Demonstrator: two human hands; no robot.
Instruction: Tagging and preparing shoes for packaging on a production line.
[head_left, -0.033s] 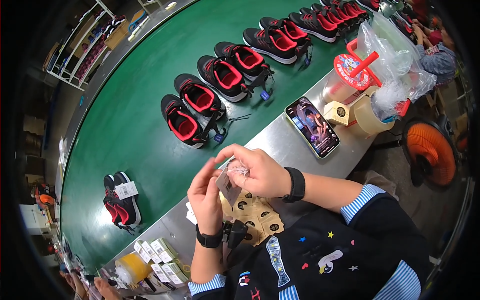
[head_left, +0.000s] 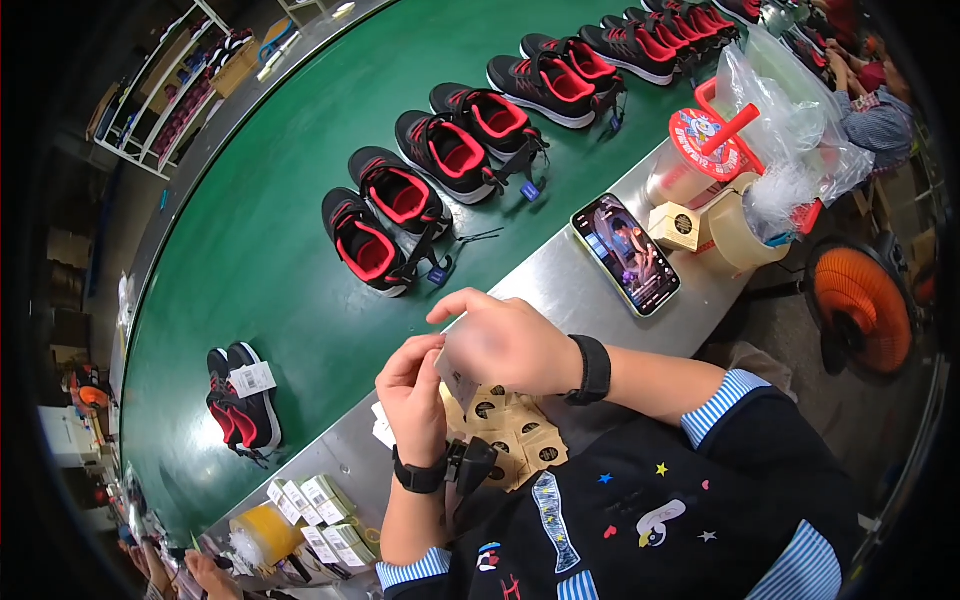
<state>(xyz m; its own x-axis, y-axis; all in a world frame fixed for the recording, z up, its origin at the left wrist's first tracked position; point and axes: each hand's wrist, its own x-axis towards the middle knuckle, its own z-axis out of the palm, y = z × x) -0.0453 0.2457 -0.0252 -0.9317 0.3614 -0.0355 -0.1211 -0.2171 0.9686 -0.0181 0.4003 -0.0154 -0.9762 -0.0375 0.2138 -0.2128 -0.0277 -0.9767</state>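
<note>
My left hand (head_left: 412, 390) pinches the edge of a small card tag (head_left: 457, 385) between thumb and fingers, above the metal table edge. Close against the tag is my right hand (head_left: 515, 345), its index finger bent over the top and the other fingers curled. A blur covers the middle of that hand; the earlier picture shows a bunch of thin, clear plastic strands there. Under both hands lies a loose pile of tan card tags (head_left: 520, 440) with dark round prints.
Black and red sneakers (head_left: 445, 155) stand in a row across the green table (head_left: 270, 250); one tagged pair (head_left: 243, 400) lies at left. A phone (head_left: 627, 255), a lidded drink cup (head_left: 690, 160) and a small box (head_left: 674, 226) stand right. Banded label stacks (head_left: 320, 510) lie near left.
My left fingers have closed in on the tag's upper edge. My right hand has shifted slightly, and the strands no longer show. The sneakers and phone have stayed put.
</note>
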